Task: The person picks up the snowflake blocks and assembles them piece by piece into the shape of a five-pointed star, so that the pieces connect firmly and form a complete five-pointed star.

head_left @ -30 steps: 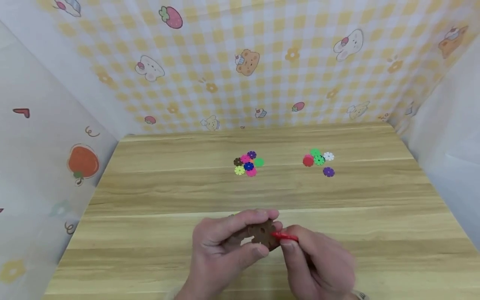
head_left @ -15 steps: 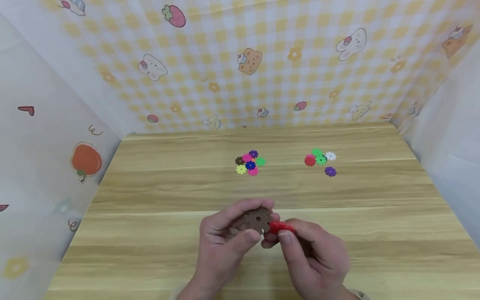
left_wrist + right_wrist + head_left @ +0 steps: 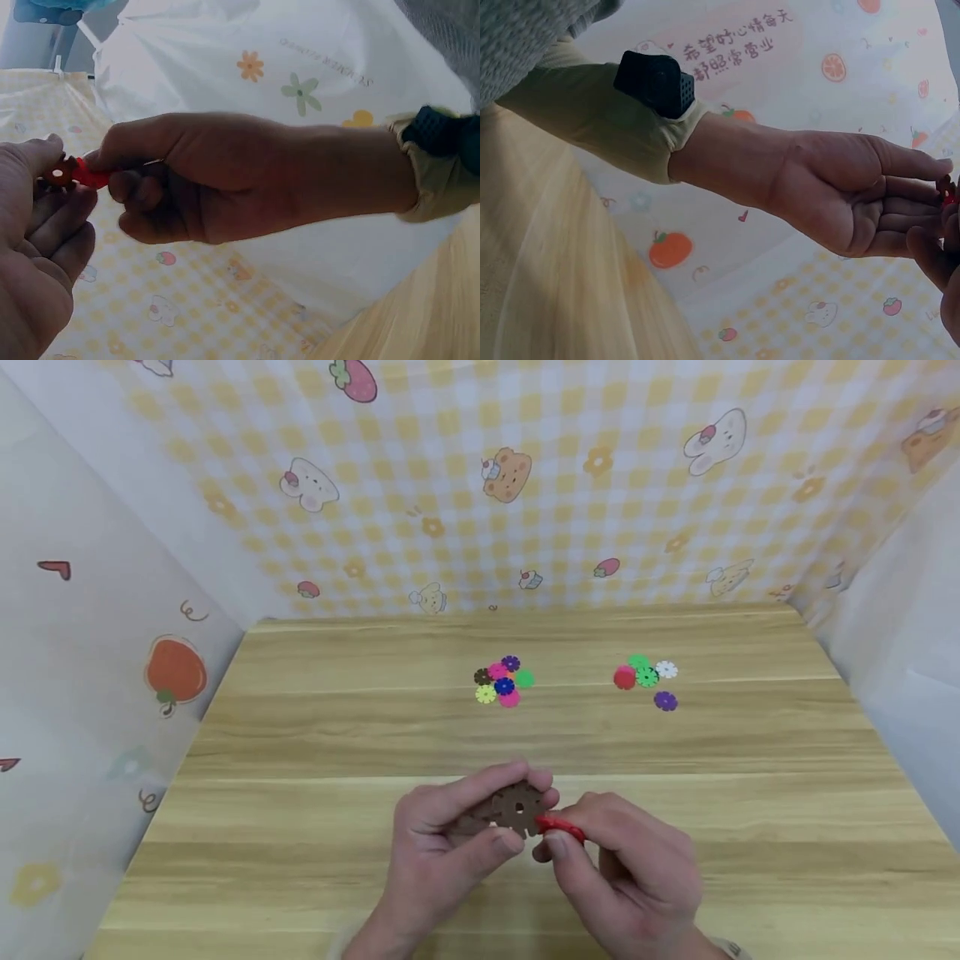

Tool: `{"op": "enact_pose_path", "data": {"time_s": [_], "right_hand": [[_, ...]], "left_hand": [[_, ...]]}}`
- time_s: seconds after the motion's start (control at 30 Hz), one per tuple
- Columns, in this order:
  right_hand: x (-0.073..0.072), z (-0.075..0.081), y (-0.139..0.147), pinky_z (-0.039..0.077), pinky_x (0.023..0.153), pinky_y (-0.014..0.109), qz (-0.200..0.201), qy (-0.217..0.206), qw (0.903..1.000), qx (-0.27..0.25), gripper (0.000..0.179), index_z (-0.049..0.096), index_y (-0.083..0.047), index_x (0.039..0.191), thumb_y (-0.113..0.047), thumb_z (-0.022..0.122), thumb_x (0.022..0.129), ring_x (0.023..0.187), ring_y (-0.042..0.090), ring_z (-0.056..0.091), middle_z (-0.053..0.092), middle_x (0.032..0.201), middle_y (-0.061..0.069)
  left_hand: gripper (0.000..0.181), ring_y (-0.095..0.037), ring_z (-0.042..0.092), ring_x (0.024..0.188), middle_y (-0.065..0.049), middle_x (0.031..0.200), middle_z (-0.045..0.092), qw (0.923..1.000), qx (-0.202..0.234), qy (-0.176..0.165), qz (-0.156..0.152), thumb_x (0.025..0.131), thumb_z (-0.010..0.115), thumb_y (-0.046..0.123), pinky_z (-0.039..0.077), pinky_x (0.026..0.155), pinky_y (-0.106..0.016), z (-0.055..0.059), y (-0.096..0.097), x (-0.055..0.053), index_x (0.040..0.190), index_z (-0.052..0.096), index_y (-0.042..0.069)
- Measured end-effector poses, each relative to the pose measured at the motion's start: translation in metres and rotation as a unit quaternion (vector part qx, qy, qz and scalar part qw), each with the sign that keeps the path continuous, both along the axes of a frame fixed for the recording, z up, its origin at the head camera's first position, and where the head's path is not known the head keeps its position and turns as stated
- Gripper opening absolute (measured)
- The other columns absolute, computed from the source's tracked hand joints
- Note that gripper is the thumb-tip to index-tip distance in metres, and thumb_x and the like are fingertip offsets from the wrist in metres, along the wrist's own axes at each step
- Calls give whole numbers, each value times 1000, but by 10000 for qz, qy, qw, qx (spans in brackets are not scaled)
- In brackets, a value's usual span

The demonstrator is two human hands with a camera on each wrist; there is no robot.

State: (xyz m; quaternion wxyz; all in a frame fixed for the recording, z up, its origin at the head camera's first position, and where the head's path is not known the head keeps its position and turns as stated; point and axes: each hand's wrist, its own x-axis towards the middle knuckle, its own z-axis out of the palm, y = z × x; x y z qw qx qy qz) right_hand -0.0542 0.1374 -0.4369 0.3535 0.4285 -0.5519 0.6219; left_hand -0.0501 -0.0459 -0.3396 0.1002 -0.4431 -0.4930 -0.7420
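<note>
In the head view, my left hand (image 3: 442,852) holds a brown notched snowflake disc (image 3: 507,802) by its edges, its face and centre hole turned up toward the camera. More brown plastic (image 3: 471,828) shows behind it, inside the curled fingers. My right hand (image 3: 637,868) pinches a red snowflake disc (image 3: 564,828) between thumb and forefinger, seen nearly edge-on. The red disc meets the brown one's right rim. From the left wrist, the red disc (image 3: 91,176) appears against the brown disc (image 3: 66,165), between both hands' fingertips. In the right wrist view, fingers mostly cover both pieces.
On the wooden table (image 3: 337,718), a cluster of colourful snowflake discs (image 3: 504,686) lies behind the hands. A second group, with a green disc (image 3: 647,677), a white one (image 3: 667,669) and a purple one (image 3: 665,701), lies farther right. Patterned cloth (image 3: 420,468) hangs along the back.
The brown disc has turned from a slant to face the camera more. The right hand has shifted slightly left, and the red disc stays at the brown disc's right rim.
</note>
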Motion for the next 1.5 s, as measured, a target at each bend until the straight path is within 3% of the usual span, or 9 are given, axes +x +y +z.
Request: {"op": "enact_pose_path", "data": {"time_s": [0.13, 0.23, 0.37, 0.57, 0.7, 0.8, 1.0, 1.3, 1.5], "right_hand": [[9, 77, -11, 36, 50, 4, -131, -10, 9992, 369, 11, 65, 15, 88, 7, 70, 83, 59, 8, 53, 63, 73, 11], [11, 102, -14, 39, 51, 6, -185, 143, 9982, 549, 11, 66, 15, 86, 4, 67, 86, 58, 8, 49, 59, 69, 9], [9, 101, -14, 35, 50, 5, -239, 465, 9978, 419, 12, 66, 16, 85, 4, 68, 86, 56, 7, 47, 59, 68, 10], [9, 98, -13, 34, 50, 4, -356, 429, 9970, 545, 11, 67, 14, 83, 3, 68, 86, 56, 6, 48, 62, 70, 10], [10, 92, -17, 34, 48, 5, -383, 329, 9986, 138, 12, 64, 16, 81, 6, 66, 87, 52, 5, 43, 60, 67, 11], [15, 90, -17, 37, 46, 7, -569, 72, 9983, -42, 13, 64, 17, 81, 5, 65, 88, 50, 4, 42, 59, 65, 10], [12, 92, -23, 42, 47, 8, -706, 286, 9971, -30, 14, 65, 17, 83, 4, 65, 88, 53, 9, 50, 60, 65, 11], [6, 93, -21, 42, 48, 8, -770, 575, 9949, 295, 15, 66, 16, 83, 3, 65, 89, 53, 8, 50, 64, 67, 12], [9, 92, -25, 52, 50, 15, -957, 439, 9938, 349, 13, 67, 16, 84, 3, 66, 88, 54, 11, 60, 67, 69, 14]], "left_hand": [[39, -27, 67, 101, -27, 109, 65, 9980, -534, 18, 338, 91, 62, -4, 60, 78, -44, 5, -5, 0, 129, 55, -10], [35, -27, 68, 96, -29, 102, 66, 9965, -717, -61, 436, 88, 64, -8, 60, 76, -45, 9, -6, 3, 122, 58, -12], [35, -27, 68, 96, -29, 101, 67, 9955, -794, -129, 497, 86, 66, -9, 60, 76, -45, 10, -5, 6, 120, 59, -12], [41, -28, 68, 98, -28, 104, 67, 9949, -903, 202, 412, 83, 69, -9, 61, 76, -43, 9, -8, 1, 123, 59, -10], [43, -30, 66, 106, -24, 119, 65, 9988, -311, 354, 109, 84, 68, -8, 61, 77, -41, 4, -8, -2, 126, 57, -9], [46, -29, 64, 112, -18, 129, 61, 9995, 215, 243, 24, 84, 67, -9, 60, 81, -40, 1, -6, -3, 129, 57, -6], [51, -29, 65, 110, -17, 123, 65, 9977, 298, 161, 588, 78, 72, -14, 60, 82, -38, 0, 2, -3, 126, 61, -2], [56, -30, 66, 108, -21, 117, 66, 9876, -29, 791, 1358, 70, 77, -16, 59, 81, -42, 4, 2, -6, 123, 63, -4], [47, -27, 66, 109, -23, 111, 67, 9754, -337, 1318, 1734, 76, 78, -5, 58, 85, -42, 6, -2, -9, 121, 64, -4]]}}
